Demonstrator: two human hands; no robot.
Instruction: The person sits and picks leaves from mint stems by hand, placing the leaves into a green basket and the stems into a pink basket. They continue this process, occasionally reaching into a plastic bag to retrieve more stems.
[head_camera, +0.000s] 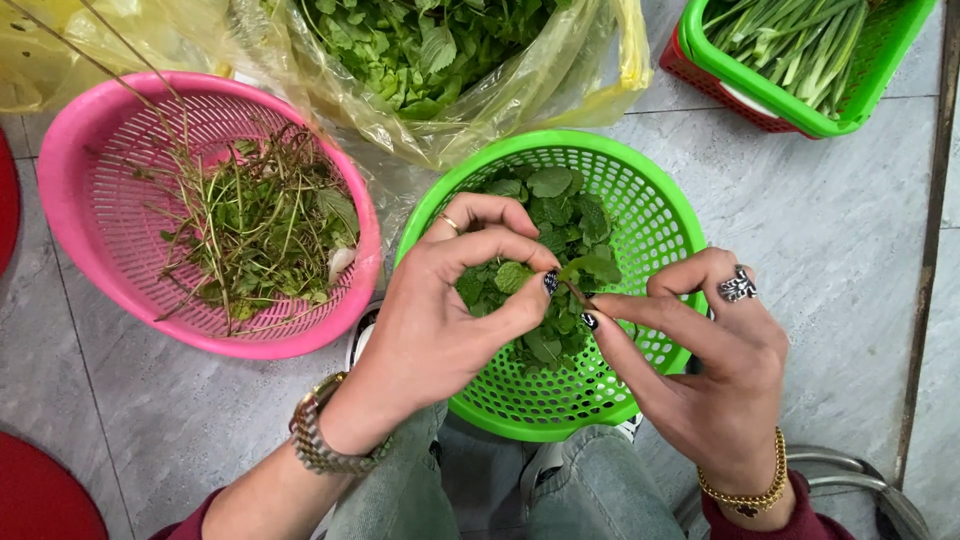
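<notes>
A round green basket (640, 190) sits on the tiled floor in front of my knees, holding picked green herb leaves (560, 205). Over it my left hand (450, 310) pinches a small leafy sprig (590, 268) between thumb and forefinger. My right hand (710, 370) grips the same sprig's stem with its thumb and forefinger, fingertips almost touching those of the left. A watch is on the left wrist; a ring and a gold bracelet are on the right.
A pink basket (80, 200) with bare stems and scraps stands at the left. A yellow plastic bag (520, 95) of leafy herbs lies behind. A green rectangular basket (870, 70) with long green stalks stands at the top right. Red objects edge the left side.
</notes>
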